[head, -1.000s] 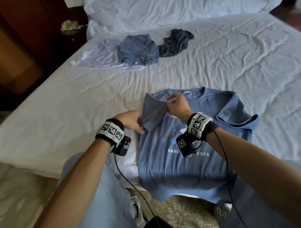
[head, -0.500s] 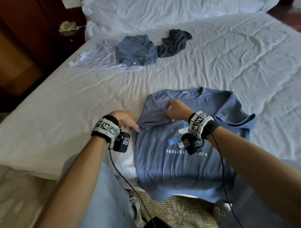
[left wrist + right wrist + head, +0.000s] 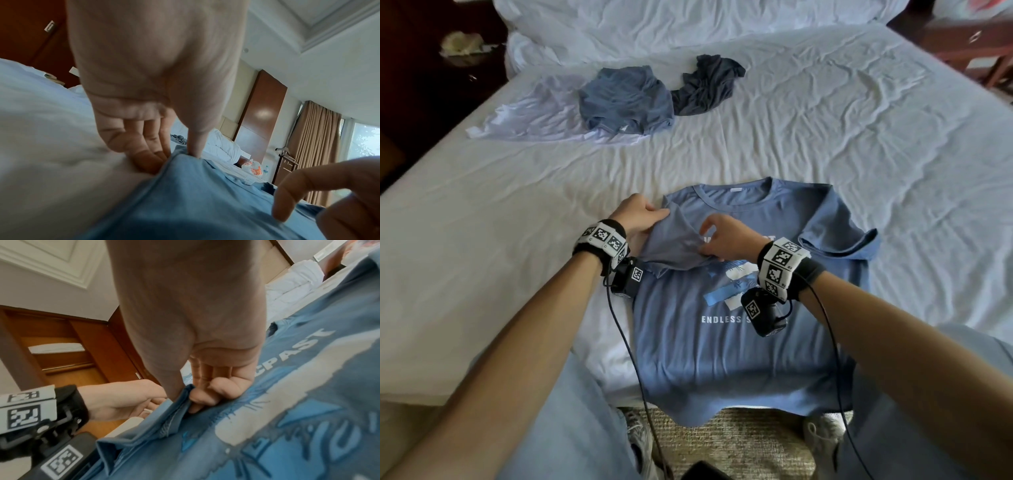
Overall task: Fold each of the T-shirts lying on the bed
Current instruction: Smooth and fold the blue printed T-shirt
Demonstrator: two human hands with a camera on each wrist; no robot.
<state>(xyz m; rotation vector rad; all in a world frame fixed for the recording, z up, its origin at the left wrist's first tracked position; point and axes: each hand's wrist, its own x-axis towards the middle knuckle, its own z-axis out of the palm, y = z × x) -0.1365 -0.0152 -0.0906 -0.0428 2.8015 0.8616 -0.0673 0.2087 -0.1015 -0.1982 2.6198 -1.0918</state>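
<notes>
A blue printed T-shirt (image 3: 739, 342) lies face up at the near edge of the bed, its hem hanging over the edge. Its left sleeve (image 3: 671, 243) is folded inward over the chest. My left hand (image 3: 640, 214) pinches the shoulder fold of the shirt (image 3: 185, 186) between thumb and fingers. My right hand (image 3: 722, 236) pinches the sleeve hem (image 3: 180, 404) against the chest print. The right sleeve (image 3: 839, 236) lies spread out flat.
Further up the bed (image 3: 825, 137) lie a white T-shirt (image 3: 534, 116), a crumpled blue one (image 3: 626, 99) on top of it, and a dark grey one (image 3: 705, 85). Pillows (image 3: 688, 20) line the head. A dark nightstand (image 3: 448, 68) stands at the left.
The left hand has moved up from the sleeve's lower corner to the shoulder fold. The right hand has brought the sleeve hem down onto the chest. The view has shifted closer.
</notes>
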